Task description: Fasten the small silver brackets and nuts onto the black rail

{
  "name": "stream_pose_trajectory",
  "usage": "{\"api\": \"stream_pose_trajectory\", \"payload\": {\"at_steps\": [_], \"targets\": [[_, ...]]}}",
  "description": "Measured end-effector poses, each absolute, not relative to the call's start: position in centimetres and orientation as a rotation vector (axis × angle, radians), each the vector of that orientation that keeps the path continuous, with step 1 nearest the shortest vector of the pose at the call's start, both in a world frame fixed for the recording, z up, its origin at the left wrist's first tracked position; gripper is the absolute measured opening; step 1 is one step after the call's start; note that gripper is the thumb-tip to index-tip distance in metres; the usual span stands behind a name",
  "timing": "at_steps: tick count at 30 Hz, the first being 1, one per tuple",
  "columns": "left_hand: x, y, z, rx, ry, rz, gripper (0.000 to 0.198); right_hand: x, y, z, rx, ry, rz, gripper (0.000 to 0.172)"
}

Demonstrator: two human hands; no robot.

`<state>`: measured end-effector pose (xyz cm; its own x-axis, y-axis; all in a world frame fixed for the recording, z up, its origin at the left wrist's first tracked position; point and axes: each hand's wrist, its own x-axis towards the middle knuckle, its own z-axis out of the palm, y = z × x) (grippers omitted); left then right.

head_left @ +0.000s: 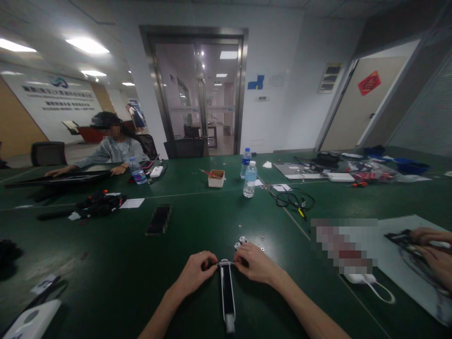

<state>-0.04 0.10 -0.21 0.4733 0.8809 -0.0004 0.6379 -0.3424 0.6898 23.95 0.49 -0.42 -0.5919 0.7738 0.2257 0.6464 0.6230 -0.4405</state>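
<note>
Two hands are seen at the far end of a long black bar that lies flat on the green table. The left hand is curled up tight, with its fingertips pressed on the bar's shiny metal end. The right hand is curled the same way, and that end is pinched from the other side (if a tiny part is held too, it cannot be told). Just past the right hand, small white bits and tiny metal bits are scattered. Farther off, two water bottles, a small box and a coiled black cable are seen. Another person's hands are seen at the right edge. The tiny bits could be knocked away by a wrist and lost, since they are loose and so close. The bar could be slid crooked if one side is pushed harder.
</note>
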Motion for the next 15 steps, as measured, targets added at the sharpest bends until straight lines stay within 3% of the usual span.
{"api": "stream_pose_trajectory", "payload": {"at_steps": [8, 15], "targets": [[0.0, 0.1, -0.4, 2.093, 1.244, 0.504, 0.019, 24.4, 1.1, -1.0, -1.178, -2.397, 0.356, 0.007], [0.0, 0.2, -0.6, 2.092, 1.249, 0.507, 0.019, 25.8, 4.2, -3.1, -1.556, -2.184, 0.085, 0.037]]}}
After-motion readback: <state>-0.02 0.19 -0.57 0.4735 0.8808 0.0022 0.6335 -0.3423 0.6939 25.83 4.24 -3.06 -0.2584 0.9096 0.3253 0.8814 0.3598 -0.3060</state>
